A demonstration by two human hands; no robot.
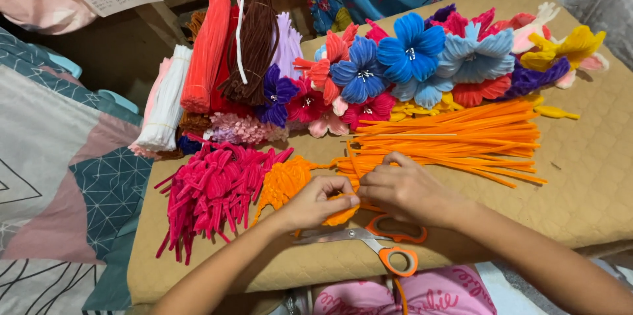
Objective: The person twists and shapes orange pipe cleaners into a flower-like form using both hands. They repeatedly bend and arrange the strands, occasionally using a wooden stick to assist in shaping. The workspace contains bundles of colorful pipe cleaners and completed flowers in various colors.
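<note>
Tan quilted tabletop beside patterned bedding; left hand and right hand fingers pinched shut on a bent orange pipe cleaner piece at near centre, above scissors.

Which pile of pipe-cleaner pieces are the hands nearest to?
The orange loop pile, touching the left hand; the pink pile lies farther left, untouched.

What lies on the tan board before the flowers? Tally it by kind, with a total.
Pile of bent hot-pink pipe cleaners: 1
Pile of bent orange pipe cleaners: 1
Pile of straight orange pipe cleaners: 1
Orange-handled scissors: 1
Bent orange piece pinched by left hand and right hand: 1
Total: 5
</note>
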